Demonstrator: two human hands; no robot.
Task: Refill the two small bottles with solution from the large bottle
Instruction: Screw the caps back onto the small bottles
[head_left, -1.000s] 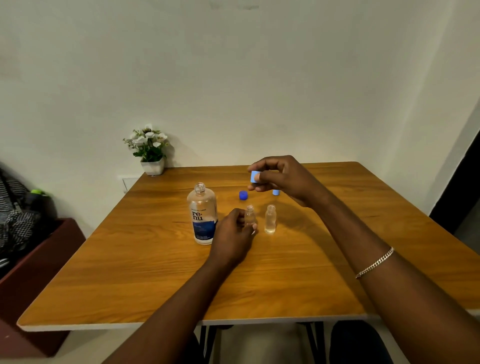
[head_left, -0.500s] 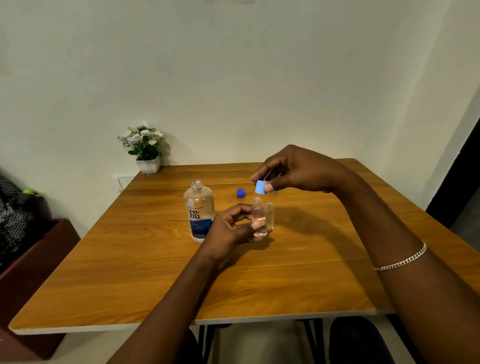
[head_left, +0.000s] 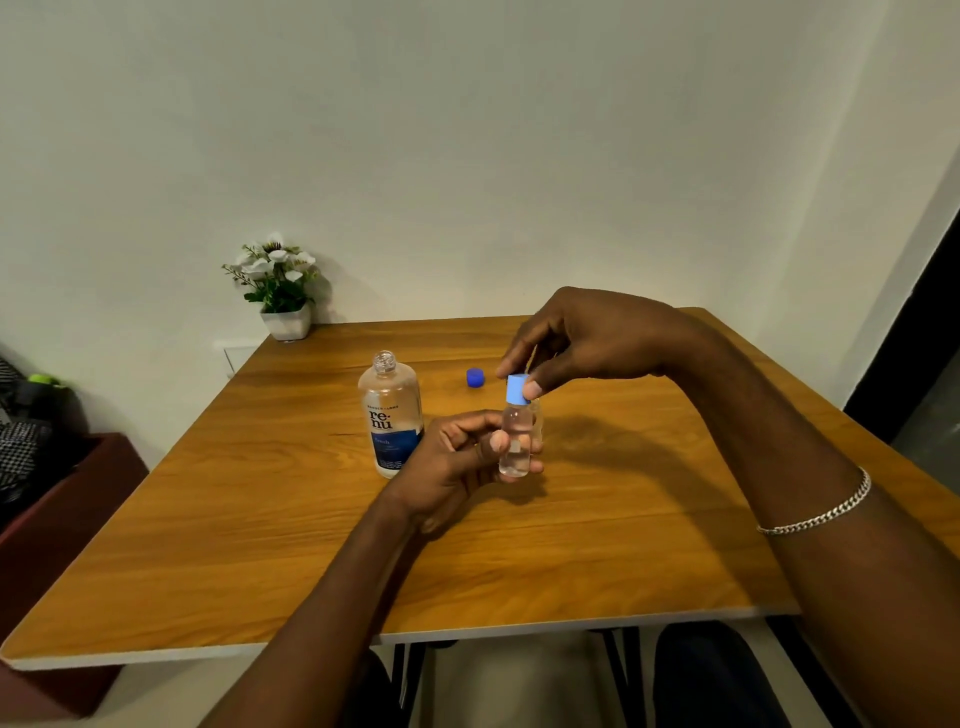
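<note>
Wood-grain table (head_left: 623, 545) pushed against a plain pale wall, potted flowers (head_left: 283, 291) at the far-left corner. The large bottle (head_left: 390, 415) stands upright left of centre with its neck open, and its dark blue cap (head_left: 475, 378) lies on the table behind, well apart from it.

My left hand (head_left: 452, 462) grips one small bottle (head_left: 514, 447) by the body, thumb in front and fingers curled round it, holding it upright just off the table. My right hand (head_left: 587, 338) pinches the light blue cap (head_left: 517, 389) between thumb and fingertips.

What changed: a second ago this bottle sat on the table and the cap was up in the air further back. Half a second ago the bottle was raised, with the cap just beside its mouth. Now the cap sits over the neck. I can't tell if it is threaded on or only resting there.

The bottle shows clear liquid inside, so I judge this one filled and in the capping step — twisting it tight comes next. The second small bottle (head_left: 537, 421) stands right behind it, mostly hidden, so I can't see whether it is capped. It and the large bottle probably still need closing.
</note>
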